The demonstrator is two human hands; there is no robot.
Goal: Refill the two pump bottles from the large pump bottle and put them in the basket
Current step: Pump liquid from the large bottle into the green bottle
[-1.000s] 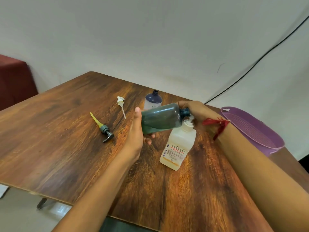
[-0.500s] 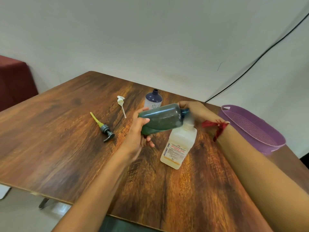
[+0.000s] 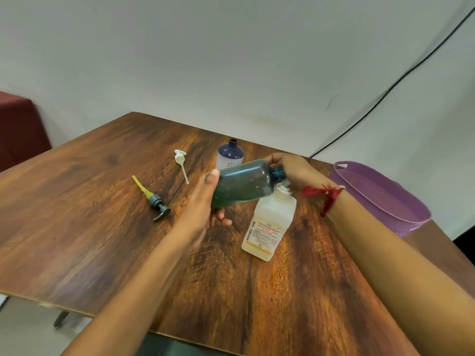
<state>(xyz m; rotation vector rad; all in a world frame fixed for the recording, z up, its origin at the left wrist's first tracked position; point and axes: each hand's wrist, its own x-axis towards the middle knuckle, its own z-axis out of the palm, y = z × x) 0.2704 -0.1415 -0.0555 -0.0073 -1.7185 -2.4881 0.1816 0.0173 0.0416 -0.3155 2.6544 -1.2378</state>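
Note:
My left hand [image 3: 203, 204] holds the base of a dark green bottle [image 3: 244, 182], tipped on its side with its open neck to the right. That neck lies at the white pump top of the large white labelled bottle [image 3: 270, 224], which stands upright on the wooden table [image 3: 102, 227]. My right hand [image 3: 293, 170] rests on the pump top behind the green bottle's neck; its fingers are partly hidden. A dark blue bottle [image 3: 230, 156] stands open behind. The purple basket [image 3: 380, 199] sits at the table's right edge.
Two removed pump heads lie on the table to the left: a white one [image 3: 181, 161] and a grey one with a yellow tube [image 3: 154, 199]. A black cable [image 3: 385, 93] runs down the wall. A dark red cabinet [image 3: 18, 129] stands at far left.
My left hand shifted its grip on the green bottle's base, first curling over it, then flattening again. The bottle stays tipped at the large bottle's pump. Nothing else on the table moved.

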